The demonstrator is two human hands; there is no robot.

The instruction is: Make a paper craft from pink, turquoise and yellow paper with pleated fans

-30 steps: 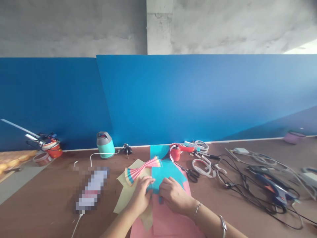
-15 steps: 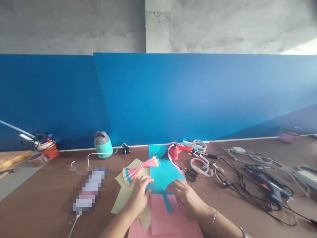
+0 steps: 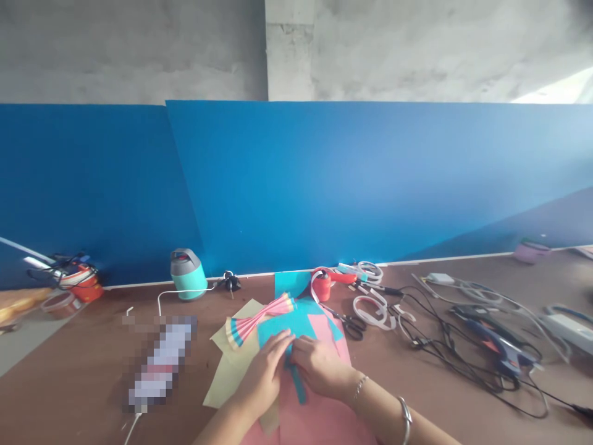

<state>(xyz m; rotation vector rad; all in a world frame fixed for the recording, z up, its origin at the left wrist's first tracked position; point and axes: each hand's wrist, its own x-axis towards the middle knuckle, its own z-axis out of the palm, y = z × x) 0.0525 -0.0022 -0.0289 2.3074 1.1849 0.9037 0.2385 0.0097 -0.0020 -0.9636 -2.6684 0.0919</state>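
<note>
Blue paper (image 3: 299,322) lies under and between both hands, over pink paper (image 3: 319,414). My left hand (image 3: 271,364) rests on its left part, fingers together and pointing forward, thumb hidden. My right hand (image 3: 317,364) is closed at the lower edge of the blue paper, its curled fingers close to the left fingertips. Below the hands a narrow blue strip (image 3: 299,384) sticks out over the pink sheet. A pleated fan of pink, yellow and blue paper (image 3: 259,318) lies on cream paper (image 3: 225,377) to the left.
Scissors (image 3: 353,327), a red tape dispenser (image 3: 320,287) and white coiled cable (image 3: 370,311) are behind on the right. Black cables and a glue gun (image 3: 503,349) lie farther right. At left are a blurred-out phone (image 3: 162,364), a turquoise container (image 3: 188,278) and a red bucket (image 3: 88,284).
The blue paper has shifted and turned, showing more pink at its right. My right hand has moved left, beside my left hand. The view has shifted slightly.
</note>
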